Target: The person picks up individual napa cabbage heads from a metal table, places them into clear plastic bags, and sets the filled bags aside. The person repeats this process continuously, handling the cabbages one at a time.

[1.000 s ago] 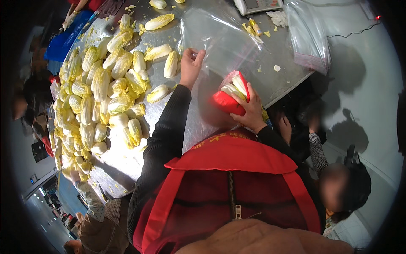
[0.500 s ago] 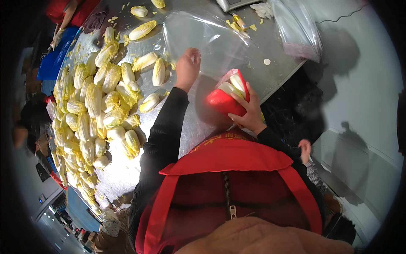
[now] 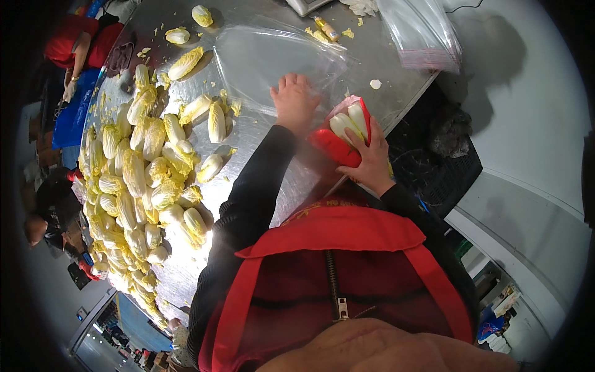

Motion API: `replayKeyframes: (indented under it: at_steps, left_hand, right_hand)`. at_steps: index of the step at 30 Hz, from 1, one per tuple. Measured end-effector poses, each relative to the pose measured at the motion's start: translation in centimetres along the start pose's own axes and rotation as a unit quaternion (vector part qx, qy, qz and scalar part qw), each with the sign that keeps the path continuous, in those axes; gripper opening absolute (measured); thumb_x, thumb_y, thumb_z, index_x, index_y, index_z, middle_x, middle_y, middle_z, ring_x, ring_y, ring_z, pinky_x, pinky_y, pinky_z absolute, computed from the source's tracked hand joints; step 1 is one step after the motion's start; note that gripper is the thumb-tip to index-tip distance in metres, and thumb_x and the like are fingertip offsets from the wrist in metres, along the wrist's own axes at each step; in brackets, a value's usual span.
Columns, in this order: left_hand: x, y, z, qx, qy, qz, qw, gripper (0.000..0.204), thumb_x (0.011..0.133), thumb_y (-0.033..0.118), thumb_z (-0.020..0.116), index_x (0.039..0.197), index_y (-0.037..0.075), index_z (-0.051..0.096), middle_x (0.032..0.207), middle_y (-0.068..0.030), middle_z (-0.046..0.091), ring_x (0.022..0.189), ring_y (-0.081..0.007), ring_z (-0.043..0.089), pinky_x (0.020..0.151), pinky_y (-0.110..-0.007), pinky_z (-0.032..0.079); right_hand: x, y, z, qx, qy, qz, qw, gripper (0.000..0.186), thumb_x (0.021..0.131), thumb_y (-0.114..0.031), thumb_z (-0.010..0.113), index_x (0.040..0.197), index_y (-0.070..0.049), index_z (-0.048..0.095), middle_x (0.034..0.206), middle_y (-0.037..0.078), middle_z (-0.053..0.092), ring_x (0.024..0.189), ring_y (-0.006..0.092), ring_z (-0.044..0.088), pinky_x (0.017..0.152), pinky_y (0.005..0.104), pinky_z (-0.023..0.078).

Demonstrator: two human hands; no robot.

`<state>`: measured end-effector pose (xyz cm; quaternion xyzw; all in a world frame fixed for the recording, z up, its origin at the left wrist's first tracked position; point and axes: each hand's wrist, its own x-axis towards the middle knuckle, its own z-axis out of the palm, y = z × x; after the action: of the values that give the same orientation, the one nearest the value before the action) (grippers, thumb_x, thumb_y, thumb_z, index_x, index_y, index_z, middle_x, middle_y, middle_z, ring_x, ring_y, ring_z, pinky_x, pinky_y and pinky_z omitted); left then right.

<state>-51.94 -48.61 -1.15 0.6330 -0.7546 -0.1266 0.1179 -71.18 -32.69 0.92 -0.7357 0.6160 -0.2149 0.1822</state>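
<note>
— What is held at the metal table [image 3: 291, 186]?

— A red-edged bag of small cabbages [image 3: 344, 133] is gripped by the right hand [image 3: 370, 162], fingers closed around its lower end, at the table's near edge. The bag is tilted, with pale cabbage ends showing at its top.

— And the other hand?

— The left hand [image 3: 294, 102] is laid flat, fingers spread, on a clear plastic bag [image 3: 273, 59] spread over the table, just left of the red-edged bag. Nothing is clasped by it.

— What else is seen on the table?

— A heap of loose cabbages [image 3: 136, 180] is piled along its left side.
</note>
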Motion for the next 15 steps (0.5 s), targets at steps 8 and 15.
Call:
replayKeyframes:
  at_steps: [8,15]
  left_hand:
    - [2.9,-1.2,-0.1,0.081,-0.065,0.021,0.994,0.026,0.086,0.028,0.063,0.105,0.01,0.062,0.117,-0.0084,0.058,0.113,-0.0293,0.055,0.091,-0.054,0.045]
    - [4.2,-4.7,0.4,0.011,-0.062,-0.039,0.997,0.042,0.081,0.04,0.069,0.106,0.007,0.061,0.118,-0.011,0.059,0.114,-0.0311,0.055,0.086,-0.048,0.049]
  right_hand:
    - [0.3,-0.3,1.3,0.014,0.043,0.01,0.999,0.085,0.062,-0.035,0.083,0.14,-0.03,0.051,0.157,0.023,0.018,0.14,0.044,0.025,0.109,0.0534,0.028]
    - [0.2,0.0,1.2,0.007,0.037,0.003,0.999,0.087,0.062,-0.033,0.084,0.142,-0.029,0.05,0.155,0.024,0.019,0.139,0.0427,0.029,0.109,0.0515,0.03]
